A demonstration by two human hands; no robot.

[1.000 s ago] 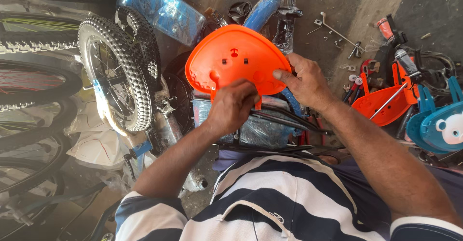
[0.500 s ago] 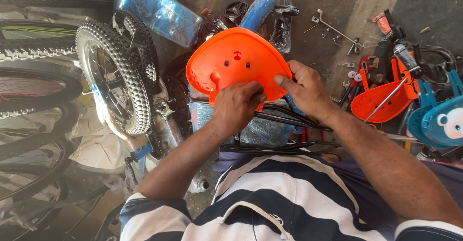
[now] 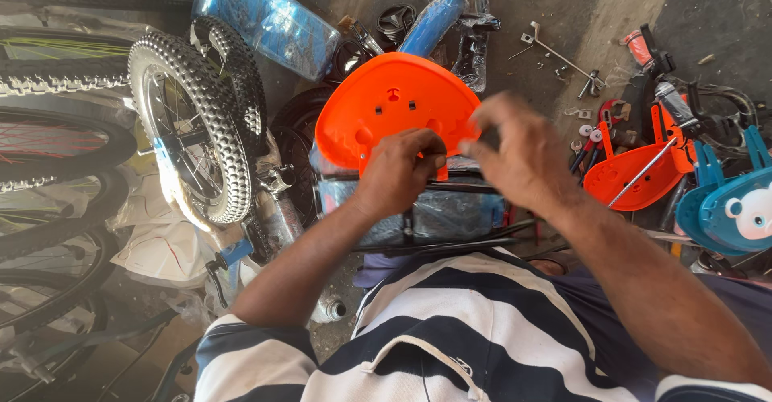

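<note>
An orange plastic seat shell (image 3: 390, 104) with small holes is tilted up in front of me. My left hand (image 3: 400, 170) grips its lower edge with curled fingers. My right hand (image 3: 515, 149) is blurred at the shell's right rim, fingers bent toward my left hand; whether it touches the shell is unclear. Below both hands lies a bicycle frame wrapped in blue plastic (image 3: 434, 213).
Small knobby-tyred wheels (image 3: 197, 125) stand at left among larger tyres (image 3: 56, 141). A blue wrapped part (image 3: 265, 20) lies at the back. At right are another orange seat piece (image 3: 635, 177), a light blue part with a bear face (image 3: 736, 209) and loose metal tools (image 3: 563, 52).
My right hand has slid off the shell's right edge and moved in toward my left hand. The shell stays tilted in my left hand.
</note>
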